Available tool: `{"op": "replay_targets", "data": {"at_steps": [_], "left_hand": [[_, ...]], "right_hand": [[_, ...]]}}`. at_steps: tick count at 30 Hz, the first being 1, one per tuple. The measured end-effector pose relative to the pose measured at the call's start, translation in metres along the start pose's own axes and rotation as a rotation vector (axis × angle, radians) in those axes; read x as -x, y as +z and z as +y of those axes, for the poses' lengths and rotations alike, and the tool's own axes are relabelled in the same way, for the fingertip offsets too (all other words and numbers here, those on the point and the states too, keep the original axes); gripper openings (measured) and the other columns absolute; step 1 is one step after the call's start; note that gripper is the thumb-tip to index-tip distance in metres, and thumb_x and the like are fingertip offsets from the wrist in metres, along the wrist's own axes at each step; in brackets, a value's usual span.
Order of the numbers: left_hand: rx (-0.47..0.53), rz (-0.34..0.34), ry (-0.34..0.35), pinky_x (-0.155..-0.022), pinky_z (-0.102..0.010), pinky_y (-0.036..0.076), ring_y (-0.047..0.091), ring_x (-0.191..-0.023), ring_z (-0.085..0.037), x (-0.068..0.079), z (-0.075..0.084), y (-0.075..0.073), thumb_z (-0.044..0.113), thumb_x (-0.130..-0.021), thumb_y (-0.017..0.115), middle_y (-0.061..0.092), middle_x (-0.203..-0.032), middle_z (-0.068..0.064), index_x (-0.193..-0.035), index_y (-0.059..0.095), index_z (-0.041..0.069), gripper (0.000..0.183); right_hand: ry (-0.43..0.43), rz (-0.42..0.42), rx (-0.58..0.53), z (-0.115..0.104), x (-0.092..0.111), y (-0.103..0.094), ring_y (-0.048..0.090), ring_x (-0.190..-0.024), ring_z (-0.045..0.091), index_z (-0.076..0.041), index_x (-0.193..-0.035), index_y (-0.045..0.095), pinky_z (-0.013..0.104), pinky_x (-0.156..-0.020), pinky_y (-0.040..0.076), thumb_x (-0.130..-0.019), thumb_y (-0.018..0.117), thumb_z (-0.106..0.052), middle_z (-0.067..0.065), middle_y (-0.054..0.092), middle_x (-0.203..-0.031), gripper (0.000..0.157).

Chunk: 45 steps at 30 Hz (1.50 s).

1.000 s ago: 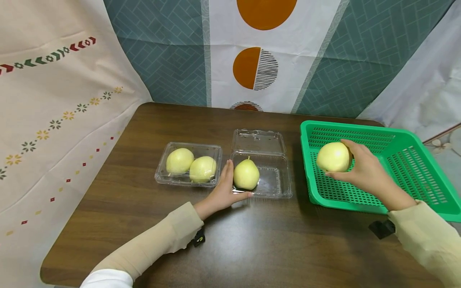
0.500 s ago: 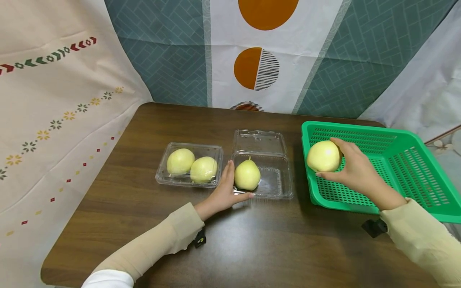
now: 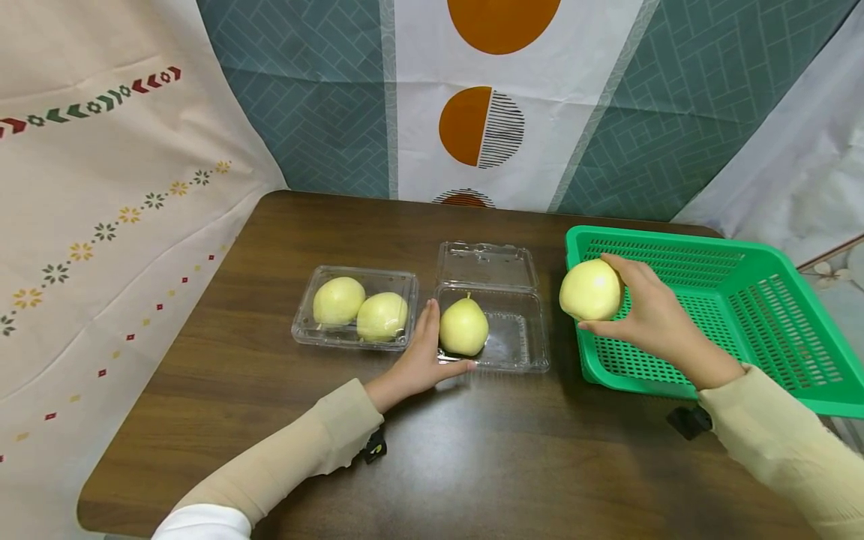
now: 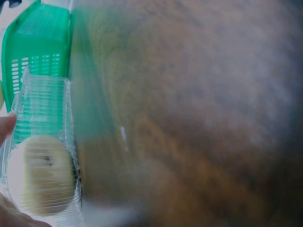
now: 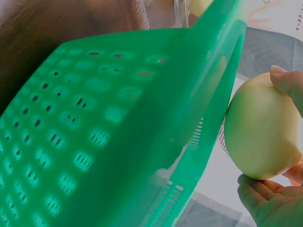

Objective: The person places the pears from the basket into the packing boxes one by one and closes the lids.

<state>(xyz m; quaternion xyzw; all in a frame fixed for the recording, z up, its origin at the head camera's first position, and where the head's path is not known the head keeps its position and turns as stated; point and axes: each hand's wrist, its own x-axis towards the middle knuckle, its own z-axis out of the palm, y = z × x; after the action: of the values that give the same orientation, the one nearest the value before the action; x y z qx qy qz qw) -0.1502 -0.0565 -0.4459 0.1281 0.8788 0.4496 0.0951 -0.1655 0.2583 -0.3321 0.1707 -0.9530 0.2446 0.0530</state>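
Observation:
My right hand (image 3: 653,319) grips a pale yellow pear (image 3: 590,291) between thumb and fingers, above the left rim of the green basket (image 3: 675,388). In the right wrist view this pear (image 5: 260,130) is held above the rim. My left hand (image 3: 417,360) rests with straight fingers along the left side of a clear plastic clamshell box (image 3: 516,330), its thumb along the front edge. The box's lid (image 3: 484,267) is folded back. One pear (image 3: 463,328) with an upright stem sits in its left half; the right half holds none.
Left of the left hand stands a closed clear box (image 3: 307,330) with two pears (image 3: 338,301) inside. All stands on a brown wooden table (image 3: 283,442). Patterned cloths (image 3: 304,97) hang behind and to the left of it.
My right hand has carried the pear leftward, from over the inside of the basket to its left rim. The left hand and both boxes have stayed in place.

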Motion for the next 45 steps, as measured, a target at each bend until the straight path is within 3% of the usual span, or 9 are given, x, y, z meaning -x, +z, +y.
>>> {"op": "replay_targets", "data": {"at_steps": [25, 45], "left_hand": [[0.021, 0.002, 0.001, -0.113, -0.057, 0.017, 0.001, -0.146, -0.036, -0.001, -0.002, 0.0, 0.038, -0.074, 0.08, -0.005, -0.158, -0.021, -0.151, -0.002, -0.002, 0.12], [0.026, -0.009, -0.002, -0.113, -0.056, 0.018, 0.001, -0.146, -0.035, 0.0, -0.003, 0.0, 0.04, -0.074, 0.08, -0.006, -0.158, -0.02, -0.151, -0.005, 0.0, 0.121]], "right_hand": [[-0.049, -0.126, -0.036, -0.023, -0.018, 0.026, 0.047, -0.115, 0.042, 0.002, -0.143, 0.033, 0.062, -0.087, 0.046, -0.069, 0.086, -0.024, 0.025, 0.042, -0.133, 0.095], [-0.098, -0.189, -0.025, -0.029, -0.017, 0.051, 0.052, -0.111, 0.041, 0.003, -0.141, 0.036, 0.056, -0.085, 0.049, -0.065, 0.087, -0.025, 0.026, 0.043, -0.132, 0.096]]}}
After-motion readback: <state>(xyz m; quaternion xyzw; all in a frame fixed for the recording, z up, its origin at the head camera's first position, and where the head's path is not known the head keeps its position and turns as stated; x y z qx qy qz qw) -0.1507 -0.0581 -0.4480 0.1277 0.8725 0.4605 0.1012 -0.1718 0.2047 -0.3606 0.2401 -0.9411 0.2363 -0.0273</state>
